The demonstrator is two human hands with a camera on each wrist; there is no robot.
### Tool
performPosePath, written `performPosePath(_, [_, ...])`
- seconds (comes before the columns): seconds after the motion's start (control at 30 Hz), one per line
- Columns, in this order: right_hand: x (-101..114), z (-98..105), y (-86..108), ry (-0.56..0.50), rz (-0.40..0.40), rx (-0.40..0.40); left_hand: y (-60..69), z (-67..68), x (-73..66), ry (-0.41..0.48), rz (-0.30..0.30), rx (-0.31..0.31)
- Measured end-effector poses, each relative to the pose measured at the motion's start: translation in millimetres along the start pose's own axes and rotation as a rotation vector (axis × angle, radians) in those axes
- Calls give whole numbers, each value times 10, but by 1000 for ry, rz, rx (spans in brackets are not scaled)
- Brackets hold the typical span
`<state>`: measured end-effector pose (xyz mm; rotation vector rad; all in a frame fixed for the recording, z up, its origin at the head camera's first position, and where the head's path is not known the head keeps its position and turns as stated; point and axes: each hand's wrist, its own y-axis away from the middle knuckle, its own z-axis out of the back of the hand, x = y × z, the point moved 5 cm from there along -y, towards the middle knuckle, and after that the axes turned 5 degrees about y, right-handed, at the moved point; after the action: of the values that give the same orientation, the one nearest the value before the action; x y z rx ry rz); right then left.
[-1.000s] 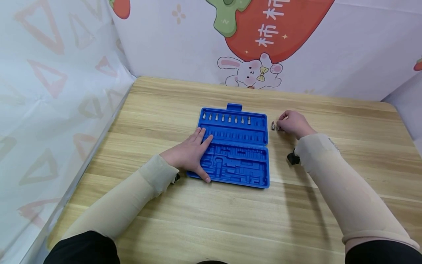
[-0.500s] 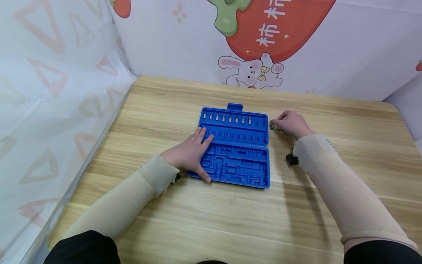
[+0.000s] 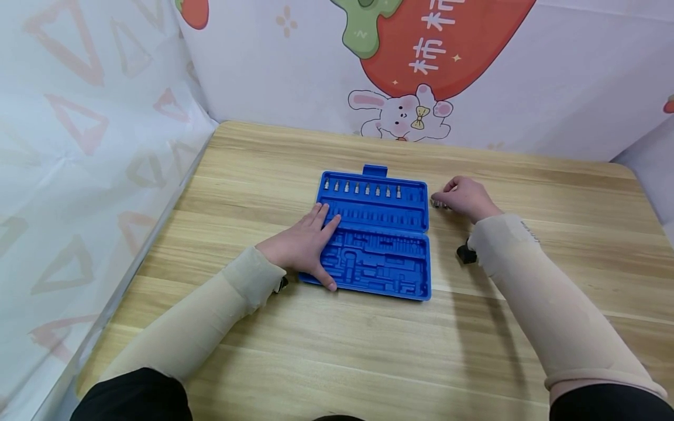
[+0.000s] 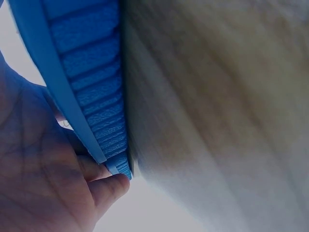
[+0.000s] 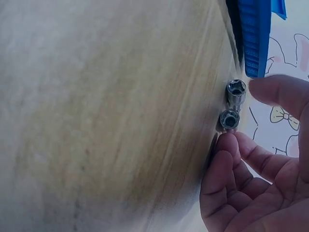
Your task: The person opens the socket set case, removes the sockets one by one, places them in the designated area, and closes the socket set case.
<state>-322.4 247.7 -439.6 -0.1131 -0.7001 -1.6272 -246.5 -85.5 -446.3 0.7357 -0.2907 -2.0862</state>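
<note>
An open blue plastic tool case [image 3: 375, 275] lies flat on the table, its moulded slots facing up. My left hand [image 3: 299, 244] rests with spread fingers on the case's left side; in the left wrist view its fingers reach past the ribbed blue edge [image 4: 99, 96]. Several metal socket bits [image 3: 367, 189] stand in a row along the case's far section. Right of the case, my right hand [image 3: 467, 196] pinches two small silver sockets between thumb and curled fingers. In the right wrist view the upper socket [image 5: 236, 89] is by the thumb, and the lower socket [image 5: 229, 119] meets the fingers.
The wooden table [image 3: 368, 356] runs back to a white printed cloth [image 3: 295, 76]. A second white cloth [image 3: 105, 175] hangs along the left edge. The case's latch tab [image 3: 374, 171] sticks out at the far side. A black wrist camera [image 3: 466, 254] sits under the right wrist.
My right hand has moved left toward the case, and its fingers have drawn the two sockets together. The left hand and the case have stayed put.
</note>
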Motion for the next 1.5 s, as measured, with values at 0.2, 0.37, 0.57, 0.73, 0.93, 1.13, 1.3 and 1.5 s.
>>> performPosePath(0.2, [4, 2, 6, 0, 3, 1, 3, -5, -2, 0, -5, -1])
performPosePath(0.37, [5, 15, 2, 1, 12, 9, 3, -3, 3, -1, -2, -1])
performPosePath(0.57, [2, 17, 3, -3, 10, 12, 11, 1, 3, -7, -2, -3])
performPosePath(0.73, [-6, 9, 4, -6, 9, 11, 9, -8, 5, -8, -3, -1])
performPosePath(0.93, [-9, 5, 18, 5, 17, 7, 3, -18, 7, -6, -3, 1])
performPosePath(1.13, [-25, 0, 16, 11, 12, 11, 4, -11, -2, 1, 1, 6])
performPosePath(1.3, [-25, 9, 16, 10, 11, 7, 5, 1, -1, 0, 9, 8])
performPosePath(1.5, [-16, 25, 23, 8, 11, 7, 6, 10, 0, 5, 11, 11])
